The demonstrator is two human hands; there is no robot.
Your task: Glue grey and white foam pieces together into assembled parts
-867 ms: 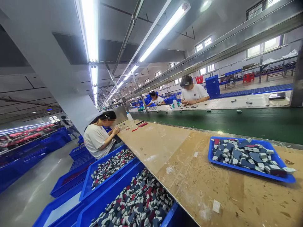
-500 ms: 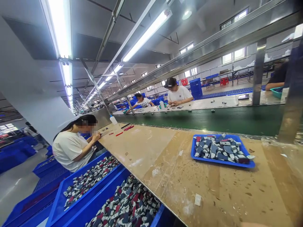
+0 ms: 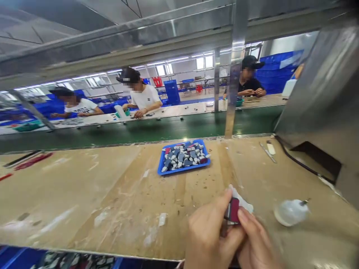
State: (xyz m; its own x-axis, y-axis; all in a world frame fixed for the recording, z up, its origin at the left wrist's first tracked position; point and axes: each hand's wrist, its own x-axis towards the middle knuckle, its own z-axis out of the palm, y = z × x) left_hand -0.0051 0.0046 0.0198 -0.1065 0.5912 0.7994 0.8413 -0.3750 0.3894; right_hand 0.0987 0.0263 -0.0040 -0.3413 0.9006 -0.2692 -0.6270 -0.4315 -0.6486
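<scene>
Low in the head view, my left hand (image 3: 207,228) and my right hand (image 3: 256,237) are together above the front of the table. Between their fingertips is a small maroon, navy and white piece (image 3: 235,211), its pale jagged end pointing up and right. Both hands have closed fingers on it; my palms hide its lower part. Beyond them sits a blue tray (image 3: 179,172) heaped with similar small pieces (image 3: 183,155). To the right of my right hand, a translucent squeeze bottle (image 3: 291,213) with a thin dark tip lies tilted or stands; I cannot tell which.
A thin metal tool (image 3: 267,152) and a pale-handled one (image 3: 270,147) lie at the back right, beside a metal housing (image 3: 316,101). A green conveyor belt (image 3: 168,129) runs behind the table. Several co-workers sit beyond it. Bins of pieces (image 3: 75,260) stand below the front edge.
The view has swung to the right and levelled out. Both my hands, with the piece, now show; the tray appears further left, and the bottle and metal housing have come into sight.
</scene>
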